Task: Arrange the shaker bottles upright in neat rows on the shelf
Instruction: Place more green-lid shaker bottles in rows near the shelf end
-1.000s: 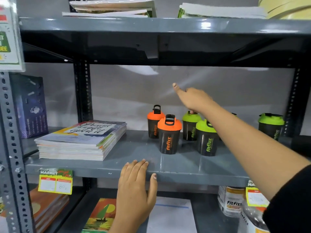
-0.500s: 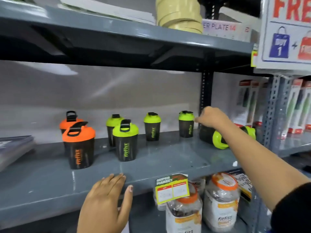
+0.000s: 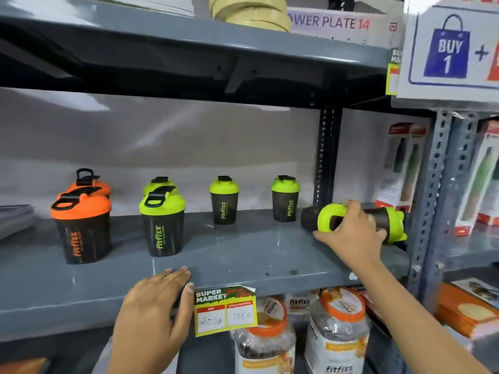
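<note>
Shakers: six stand upright on the shelf at frame centre and left, two orange, four green. Right hand wraps a toppled green-lidded shaker at right; another lies behind it. Left hand rests flat and open on the shelf's front edge.

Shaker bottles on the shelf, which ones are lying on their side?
The two green-lidded bottles at the far right: one under the right hand, another behind it. The other six stand upright.
</note>
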`<control>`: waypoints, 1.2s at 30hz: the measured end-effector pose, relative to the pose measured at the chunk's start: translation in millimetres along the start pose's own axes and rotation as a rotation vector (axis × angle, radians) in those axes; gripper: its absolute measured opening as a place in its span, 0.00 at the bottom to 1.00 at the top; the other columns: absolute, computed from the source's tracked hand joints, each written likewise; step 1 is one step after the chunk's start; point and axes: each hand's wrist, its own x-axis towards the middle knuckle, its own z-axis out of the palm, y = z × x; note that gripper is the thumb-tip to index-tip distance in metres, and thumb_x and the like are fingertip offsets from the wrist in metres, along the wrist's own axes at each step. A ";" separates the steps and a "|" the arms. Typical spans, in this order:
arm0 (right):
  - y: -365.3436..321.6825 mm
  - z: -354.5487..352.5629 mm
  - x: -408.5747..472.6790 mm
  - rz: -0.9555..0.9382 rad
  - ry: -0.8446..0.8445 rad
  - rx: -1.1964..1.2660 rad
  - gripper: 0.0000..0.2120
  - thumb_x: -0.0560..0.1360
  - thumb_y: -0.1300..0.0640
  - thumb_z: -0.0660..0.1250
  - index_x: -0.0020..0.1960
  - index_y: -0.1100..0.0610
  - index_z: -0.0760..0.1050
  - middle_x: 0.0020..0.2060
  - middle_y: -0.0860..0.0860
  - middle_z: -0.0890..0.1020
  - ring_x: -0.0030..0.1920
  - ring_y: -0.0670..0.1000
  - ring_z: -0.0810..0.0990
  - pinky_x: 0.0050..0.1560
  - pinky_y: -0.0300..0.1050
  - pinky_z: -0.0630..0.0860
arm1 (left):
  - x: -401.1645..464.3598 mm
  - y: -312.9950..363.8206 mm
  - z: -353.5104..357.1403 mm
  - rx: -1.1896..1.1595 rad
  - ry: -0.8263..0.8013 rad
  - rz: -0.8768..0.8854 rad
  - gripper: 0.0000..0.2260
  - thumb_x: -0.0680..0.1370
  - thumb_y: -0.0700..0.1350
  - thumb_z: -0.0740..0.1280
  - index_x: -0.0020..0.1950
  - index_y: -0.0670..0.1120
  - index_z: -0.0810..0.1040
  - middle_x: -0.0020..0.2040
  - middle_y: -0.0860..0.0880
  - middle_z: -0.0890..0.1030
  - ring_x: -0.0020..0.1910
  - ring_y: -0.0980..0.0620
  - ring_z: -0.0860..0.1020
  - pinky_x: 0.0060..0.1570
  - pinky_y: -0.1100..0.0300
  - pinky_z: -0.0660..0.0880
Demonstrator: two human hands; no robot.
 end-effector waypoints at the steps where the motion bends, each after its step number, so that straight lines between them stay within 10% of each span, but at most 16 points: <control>1: 0.7 -1.6 6.6 -0.042 -0.013 0.107 0.40 0.57 0.37 0.77 0.62 0.52 0.67 0.54 0.54 0.80 0.58 0.61 0.75 0.53 0.58 0.73 | -0.1 0.4 1.5 0.000 0.023 -0.002 0.20 0.78 0.53 0.56 0.55 0.45 0.84 0.54 0.50 0.84 0.55 0.48 0.82 0.58 0.57 0.68; 8: -51.9 -40.8 55.7 -0.397 -0.400 0.610 0.36 0.53 0.43 0.84 0.58 0.47 0.76 0.56 0.45 0.79 0.57 0.47 0.77 0.57 0.44 0.73 | -1.4 7.0 4.0 -0.014 0.089 -0.051 0.19 0.79 0.52 0.56 0.55 0.46 0.84 0.54 0.52 0.84 0.56 0.50 0.81 0.59 0.56 0.70; 16: -139.3 -9.9 63.8 -0.663 -0.728 0.556 0.32 0.59 0.52 0.84 0.60 0.45 0.78 0.59 0.42 0.79 0.62 0.44 0.76 0.63 0.41 0.72 | -3.1 6.5 2.7 -0.036 0.040 -0.053 0.17 0.79 0.52 0.57 0.57 0.49 0.83 0.56 0.55 0.83 0.58 0.53 0.80 0.60 0.58 0.68; 31: -125.4 42.2 58.8 -0.419 -1.200 1.200 0.38 0.65 0.73 0.70 0.71 0.49 0.71 0.65 0.53 0.77 0.57 0.49 0.80 0.51 0.38 0.79 | 1.1 -7.0 14.7 -0.065 0.187 0.081 0.17 0.80 0.52 0.58 0.54 0.48 0.85 0.56 0.56 0.83 0.58 0.56 0.80 0.57 0.57 0.73; 36: -124.9 49.7 57.2 -0.317 -1.062 1.166 0.36 0.65 0.69 0.79 0.67 0.47 0.74 0.65 0.53 0.77 0.54 0.48 0.81 0.44 0.44 0.81 | -1.3 -3.1 15.2 -0.068 0.182 0.060 0.16 0.79 0.51 0.59 0.54 0.47 0.84 0.57 0.55 0.83 0.59 0.55 0.79 0.59 0.56 0.72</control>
